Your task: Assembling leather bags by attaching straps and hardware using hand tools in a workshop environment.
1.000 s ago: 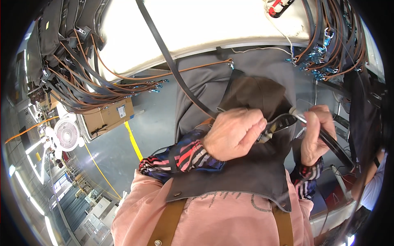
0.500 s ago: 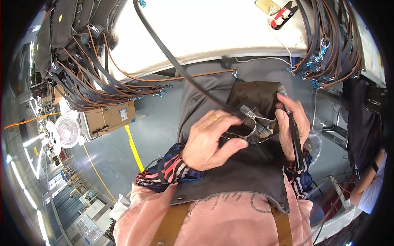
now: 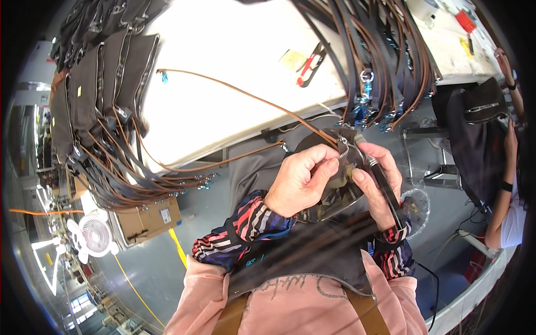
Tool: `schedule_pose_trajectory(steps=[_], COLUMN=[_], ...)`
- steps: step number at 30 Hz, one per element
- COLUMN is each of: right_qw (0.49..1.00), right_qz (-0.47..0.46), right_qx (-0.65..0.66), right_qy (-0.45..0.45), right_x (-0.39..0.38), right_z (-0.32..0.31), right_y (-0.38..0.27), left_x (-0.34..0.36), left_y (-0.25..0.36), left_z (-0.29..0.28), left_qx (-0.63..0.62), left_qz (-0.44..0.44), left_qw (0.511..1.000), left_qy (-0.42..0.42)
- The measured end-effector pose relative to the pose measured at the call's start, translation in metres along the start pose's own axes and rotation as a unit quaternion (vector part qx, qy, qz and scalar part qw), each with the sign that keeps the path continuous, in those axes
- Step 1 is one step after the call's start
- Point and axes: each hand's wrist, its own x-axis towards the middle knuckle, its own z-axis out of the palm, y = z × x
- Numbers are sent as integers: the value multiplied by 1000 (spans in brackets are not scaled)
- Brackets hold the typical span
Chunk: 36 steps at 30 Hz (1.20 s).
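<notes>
A dark brown fabric bag (image 3: 341, 206) with a metal zip (image 3: 344, 152) is held up in front of my body, its opening spread. My left hand (image 3: 304, 180) is closed, thumb and forefinger pinching the bag's zip edge. My right hand (image 3: 381, 184) grips the bag's other side between thumb and fingers. A slim black bar-like thing (image 3: 389, 192) with a silvery band lies along the right hand; its kind is unclear. A brown-edged strap (image 3: 240, 89) runs from the bag over the white table, a blue-wrapped clasp (image 3: 164, 77) at its far end.
Dark zipped bags (image 3: 111, 72) are stacked on the white table's (image 3: 223, 50) left side. Bundled straps (image 3: 385, 61) hang over its right part, near red-and-black thread snips (image 3: 310, 64). A cardboard box (image 3: 148, 220) and white fan (image 3: 95, 234) stand left. Another person's arm (image 3: 505, 195) shows right.
My left hand has moved from an open reach to a pinch on the zip edge, closer to my right hand. The strap now lies across the table; the view has shifted.
</notes>
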Motion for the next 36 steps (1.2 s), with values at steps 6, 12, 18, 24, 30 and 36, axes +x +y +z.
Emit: schedule_pose_trajectory(steps=[6, 12, 18, 24, 30, 36], right_qw=[999, 995, 993, 996, 1000, 993], right_qz=[15, -30, 52, 22, -5, -103], right_qx=[24, -70, 79, 76, -3, 10], right_qy=[-40, -72, -71, -52, -27, 53], right_x=[1, 1, -2, 0, -6, -20], right_z=[-14, -28, -43, -55, -57, -67], right_y=[-6, 1, 1, 8, 4, -1], left_x=[6, 18, 27, 28, 26, 1], left_y=[6, 12, 7, 7, 26, 10], left_z=[7, 3, 10, 11, 24, 33], left_qx=[66, 110, -79, -53, -19, 64], left_qz=[5, -39, -192, -206, -229, -163], left_qw=[997, 984, 963, 959, 959, 977], left_qy=[-37, -132, -169, -186, -164, -117])
